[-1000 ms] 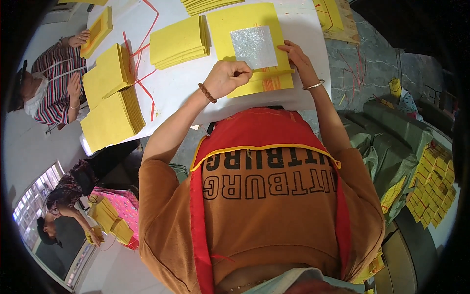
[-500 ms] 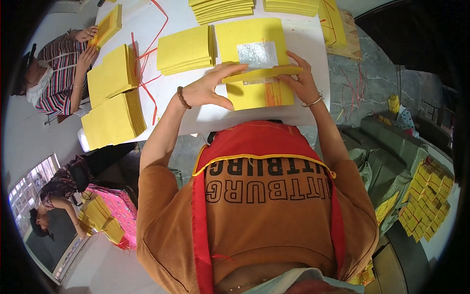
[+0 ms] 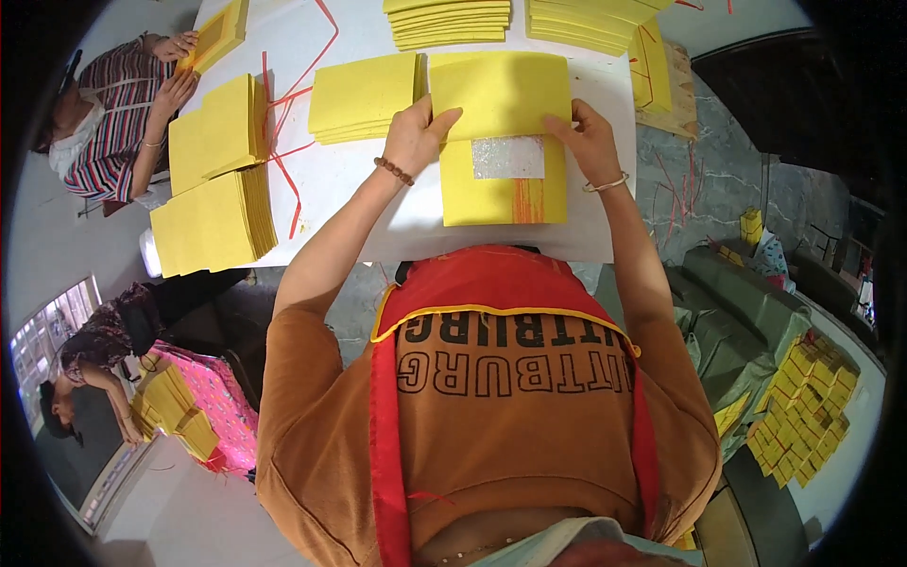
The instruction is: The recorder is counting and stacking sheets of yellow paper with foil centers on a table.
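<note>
A plain yellow paper sheet (image 3: 501, 90) lies at the far side, its near edge overlapping another yellow sheet (image 3: 472, 203). That nearer sheet bears a silver foil patch (image 3: 505, 158) and a band of orange streaks. At the plain sheet's left edge, my left hand (image 3: 414, 142) is closed, thumb on top and fingers at the rim. My right hand (image 3: 588, 142) pinches its right near corner the same way. Whether more sheets lie underneath, I cannot tell.
Left of my hands stands a stack of yellow sheets (image 3: 364, 99), with red strips (image 3: 283, 156) beyond it. More yellow stacks (image 3: 213, 222) line the table's left side; others (image 3: 449, 24) sit at the back. A person in stripes (image 3: 118, 123) handles a yellow block at far left.
The yellow sheet, earlier held up nearly edge-on, now lies flat toward the far side, covering the farther silver patch. My hands have shifted to its side edges.
</note>
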The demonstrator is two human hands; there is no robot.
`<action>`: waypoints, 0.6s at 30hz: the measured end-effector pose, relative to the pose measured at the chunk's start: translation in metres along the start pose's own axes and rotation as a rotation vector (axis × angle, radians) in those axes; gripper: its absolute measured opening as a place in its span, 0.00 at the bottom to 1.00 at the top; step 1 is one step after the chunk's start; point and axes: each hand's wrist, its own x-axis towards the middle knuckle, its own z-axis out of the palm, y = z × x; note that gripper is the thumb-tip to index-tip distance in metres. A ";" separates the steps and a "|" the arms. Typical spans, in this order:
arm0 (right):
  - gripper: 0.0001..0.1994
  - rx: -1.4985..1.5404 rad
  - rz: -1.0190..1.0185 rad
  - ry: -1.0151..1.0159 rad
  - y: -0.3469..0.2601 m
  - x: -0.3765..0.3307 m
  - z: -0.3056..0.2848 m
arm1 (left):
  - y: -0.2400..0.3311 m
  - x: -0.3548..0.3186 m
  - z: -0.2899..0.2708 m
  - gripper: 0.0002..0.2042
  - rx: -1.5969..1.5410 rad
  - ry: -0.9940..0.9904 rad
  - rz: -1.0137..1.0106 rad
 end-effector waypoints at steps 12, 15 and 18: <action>0.13 -0.004 -0.044 0.139 0.000 -0.010 0.018 | 0.003 -0.002 0.002 0.14 0.131 -0.029 0.047; 0.13 -0.100 -0.092 0.208 -0.002 -0.013 0.022 | -0.002 -0.001 0.004 0.15 0.105 0.016 0.131; 0.13 -0.110 0.045 0.250 -0.009 -0.003 0.022 | -0.003 0.013 0.003 0.16 0.161 -0.006 0.007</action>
